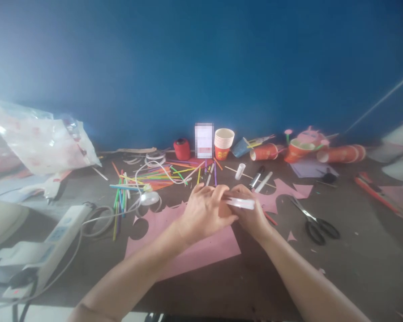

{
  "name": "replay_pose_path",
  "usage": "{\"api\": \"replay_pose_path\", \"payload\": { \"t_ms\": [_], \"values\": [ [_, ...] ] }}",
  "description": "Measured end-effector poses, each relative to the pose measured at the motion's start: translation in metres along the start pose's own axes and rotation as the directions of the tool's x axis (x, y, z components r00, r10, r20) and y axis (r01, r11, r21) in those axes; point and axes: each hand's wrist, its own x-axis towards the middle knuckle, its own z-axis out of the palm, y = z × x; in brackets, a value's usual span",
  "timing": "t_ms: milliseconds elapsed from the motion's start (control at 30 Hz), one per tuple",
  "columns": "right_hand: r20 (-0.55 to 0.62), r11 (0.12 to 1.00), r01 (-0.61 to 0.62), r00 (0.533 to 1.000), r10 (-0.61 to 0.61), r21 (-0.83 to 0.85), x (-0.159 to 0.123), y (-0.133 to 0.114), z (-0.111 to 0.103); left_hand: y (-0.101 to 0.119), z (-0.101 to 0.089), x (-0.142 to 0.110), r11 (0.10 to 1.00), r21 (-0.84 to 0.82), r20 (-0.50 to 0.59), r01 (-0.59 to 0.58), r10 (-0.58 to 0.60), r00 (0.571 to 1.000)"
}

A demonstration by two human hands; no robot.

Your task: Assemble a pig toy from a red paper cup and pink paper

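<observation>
1. The right hand [251, 218] curls around a blurry white thing [243, 204], above the middle of the counter [201, 293].
2. The left hand [203, 212] is bent close beside it; whether it pinches the white thing, one cannot tell.
3. Cut pink paper [201, 252] lies below, toward the front edge.
4. Stacked cups [224, 145] stand by the back edge.
5. Scissors [309, 217] lie toward the right edge.
</observation>
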Motion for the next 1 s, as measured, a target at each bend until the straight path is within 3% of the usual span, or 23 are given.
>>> {"api": "replay_pose_path", "payload": {
  "t_ms": [100,300,400,500,567,733,833,1000],
  "values": [
    [-0.014,0.996,-0.029,0.999,0.031,0.085,0.003,0.005,-0.003,-0.006,-0.002,0.0,0.998,-0.064,0.041,-0.011,0.013,0.999],
    [-0.036,0.995,-0.069,0.997,0.072,0.077,0.007,0.013,-0.001,-0.029,-0.001,0.008,0.958,-0.278,0.049,0.076,-0.065,0.997],
    [-0.067,0.99,-0.103,0.992,0.11,0.098,0.007,0.013,0.001,-0.04,0.001,0.011,0.915,-0.373,0.159,0.157,-0.103,0.982],
    [-0.084,0.988,-0.131,0.987,0.139,0.087,0.006,0.01,0.001,-0.05,0.002,0.013,0.833,-0.484,0.349,0.268,-0.098,0.932],
    [-0.093,0.984,-0.151,0.983,0.16,0.092,0.006,0.009,0.002,-0.056,0.004,0.015,0.786,-0.537,0.409,0.308,-0.077,0.909],
    [-0.178,0.902,-0.256,0.927,0.331,0.348,0.005,0.013,0.005,-0.068,0.01,0.017,0.702,-0.648,0.361,0.294,-0.056,0.931],
    [-0.21,0.81,-0.223,0.897,0.388,0.543,0.007,0.016,0.005,-0.072,0.018,0.015,0.586,-0.753,0.316,0.299,-0.077,0.946],
    [-0.19,0.677,-0.197,0.872,0.452,0.71,0.011,0.016,0.003,-0.073,0.031,0.009,0.261,-0.92,0.285,0.292,-0.064,0.956]
  ]
}}
